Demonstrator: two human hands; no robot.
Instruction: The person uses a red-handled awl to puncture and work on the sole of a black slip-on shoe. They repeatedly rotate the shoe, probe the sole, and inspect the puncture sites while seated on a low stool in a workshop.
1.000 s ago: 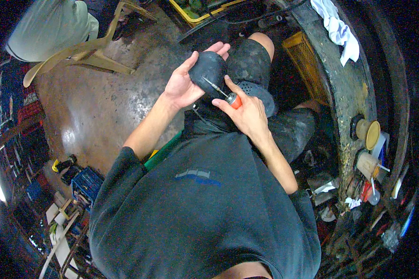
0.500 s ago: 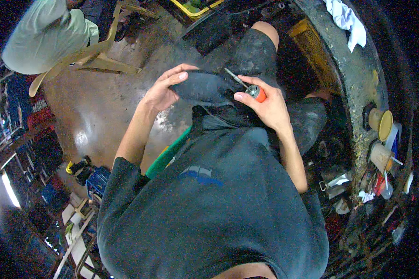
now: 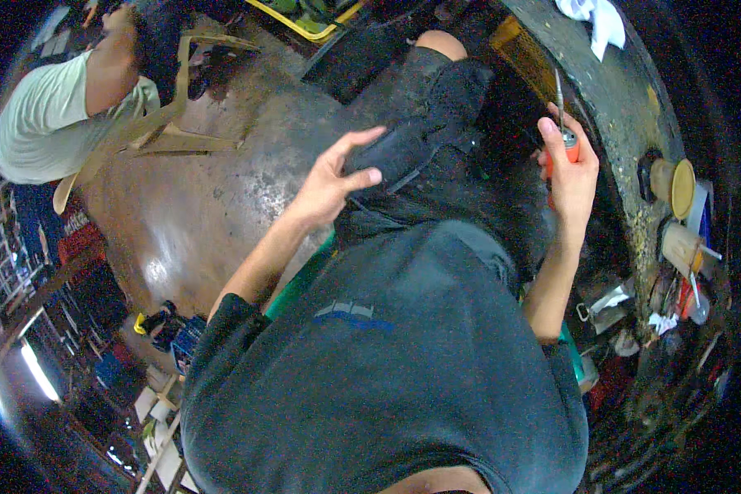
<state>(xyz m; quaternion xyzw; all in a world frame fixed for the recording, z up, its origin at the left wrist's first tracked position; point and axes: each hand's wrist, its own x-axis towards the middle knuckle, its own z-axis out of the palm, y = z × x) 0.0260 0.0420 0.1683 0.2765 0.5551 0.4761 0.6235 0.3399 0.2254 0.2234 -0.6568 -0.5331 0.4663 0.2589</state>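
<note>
My left hand (image 3: 335, 179) grips the near-left end of a black shoe (image 3: 399, 155), thumb on one side and fingers on the other. The shoe rests across my lap against dark shorts, and its outline merges with the dark cloth. Off to the right, near the bench edge, my right hand (image 3: 571, 169) is closed round an awl (image 3: 561, 103) with an orange handle and a metal collar. Its slim metal shaft points up and away, apart from the shoe.
A dark worn bench (image 3: 613, 107) curves along the right, carrying a white cloth (image 3: 605, 29), a yellowish spool (image 3: 682, 188) and a pale container (image 3: 675, 240). At the far left a person in a pale shirt (image 3: 45, 123) sits by a tan chair (image 3: 173, 123). A yellow-rimmed crate (image 3: 325, 34) stands ahead.
My right hand has swung right with the awl, away from the shoe, and the shaft now points upward. My left hand has moved right and closed on the shoe's end, which has tilted.
</note>
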